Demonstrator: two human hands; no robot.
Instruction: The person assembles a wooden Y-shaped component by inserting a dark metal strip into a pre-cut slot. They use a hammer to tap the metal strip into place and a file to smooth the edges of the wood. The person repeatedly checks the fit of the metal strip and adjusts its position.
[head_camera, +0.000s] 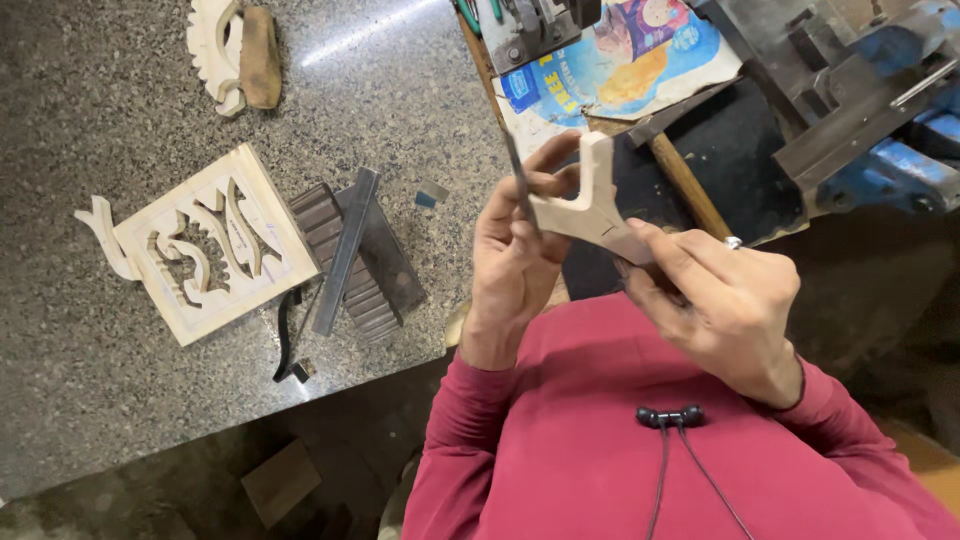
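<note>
The left hand's fingers (530, 190) are pinched together on a thin dark file (519, 180), whose shaft stands nearly upright against the inner curve of a pale wooden cutout (590, 205). The left hand (515, 255) also steadies that piece from its side, while the right hand (725, 300) clamps its lower end between thumb and curled fingers, so the cutout hangs in the air between both hands, just above the red-sleeved chest. Its forked outline is already sawn and looks clean, pale and fairly even; judging by the file set in the notch, the edges are being smoothed and that finishing is not yet done. On the speckled grey stone slab (100, 330) to the left lies a square fretwork panel (205, 240) with scroll shapes fully cut through, a loose curl of wood touching its left corner. Beside it rest a ribbed dark block (375, 285) crossed by a flat metal bar (345, 250), and near the slab's far edge another carved pale piece (215, 45). Ahead sit a wooden-handled hammer (685, 185), a colourful printed sheet (630, 70) and a blue bench vise (880, 130). The floor below is dim and dusty.
</note>
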